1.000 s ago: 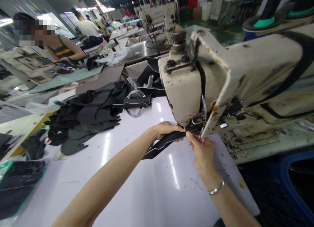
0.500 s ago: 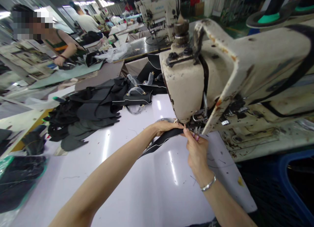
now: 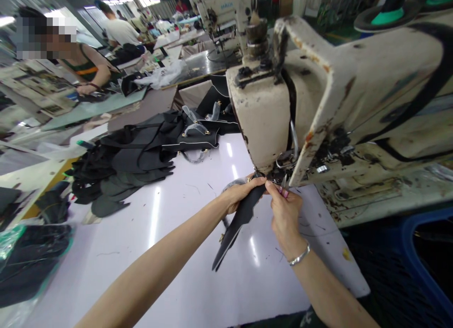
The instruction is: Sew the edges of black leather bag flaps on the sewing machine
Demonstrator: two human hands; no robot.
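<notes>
Under the head of the sewing machine, a black bag piece with a wrapped handle and gold-coloured fittings is held at its upper end. My left hand is closed on it, thumb along the top. Its free end hangs down toward me over the white table. My right hand pinches at the edge of the piece with thumb and forefinger. Small scissors with a pink grip are tucked in that same hand, blades pointing up. The machine's needle area is partly hidden behind the fingers.
A heap of black cut pieces lies at the left, beside black bag parts with wrapped handles. Thread scraps dot the white table. A blue plastic basket stands at the right. A co-worker sits across at the left.
The bag piece has swung round so its free end points down toward me, and more of it shows. Both hands stay close together by the machine head; the view has shifted slightly.
</notes>
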